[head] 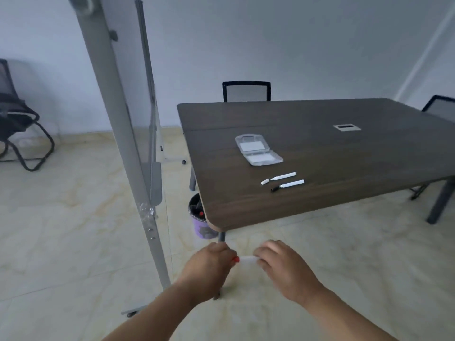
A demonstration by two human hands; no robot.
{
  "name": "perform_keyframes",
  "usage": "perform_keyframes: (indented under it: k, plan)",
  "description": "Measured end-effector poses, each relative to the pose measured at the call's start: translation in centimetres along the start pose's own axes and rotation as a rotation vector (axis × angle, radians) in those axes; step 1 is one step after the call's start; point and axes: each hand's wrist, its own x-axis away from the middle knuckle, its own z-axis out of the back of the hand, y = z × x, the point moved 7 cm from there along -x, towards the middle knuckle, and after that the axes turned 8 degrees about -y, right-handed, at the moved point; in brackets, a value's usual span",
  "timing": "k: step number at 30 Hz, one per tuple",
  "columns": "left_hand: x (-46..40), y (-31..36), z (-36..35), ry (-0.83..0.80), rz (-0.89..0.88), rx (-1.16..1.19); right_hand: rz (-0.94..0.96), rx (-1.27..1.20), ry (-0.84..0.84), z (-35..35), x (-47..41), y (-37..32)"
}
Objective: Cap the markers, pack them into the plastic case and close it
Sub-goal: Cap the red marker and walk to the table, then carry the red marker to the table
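Lower centre of frame | your left hand [211, 263] and right hand [283, 263] each pinch one red-tipped marker [246, 259] | mid-frame on table [369, 148]: open plastic case [257, 149], two uncapped markers [285, 180].

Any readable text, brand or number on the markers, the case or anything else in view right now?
None can be read.
Marker held between left hand and right hand: blurred, no print visible.
Two markers on the table: too small to read.
Plastic case: white inserts, no legible print.
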Motion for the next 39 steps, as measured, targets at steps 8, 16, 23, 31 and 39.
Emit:
perform_keyframes:
  k: [8, 16, 23, 31, 39]
  plan:
    - [-12.0, 4.8, 5.4, 0.077, 0.011, -0.076, -0.027, 0.090, 0.076, 10.2, -3.5, 8.4]
    - [-23.4, 4.5, 1.7, -0.092, 0.241, -0.093, 0.000, 0.067, -0.053, 10.7, -9.1, 20.4]
    - [-29.5, 2.8, -2.1, -0.176, 0.454, -0.025, 0.095, -0.018, -0.196, 8.5, -12.9, 27.9]
    - [-29.8, 2.1, -5.0, -0.203, 0.580, 0.054, 0.166, -0.104, -0.268, 6.2, -12.9, 29.8]
    - [-31.1, -0.2, -3.5, -0.028, 0.679, 0.224, 0.056, -0.101, -0.109, 8.7, -15.6, 33.4]
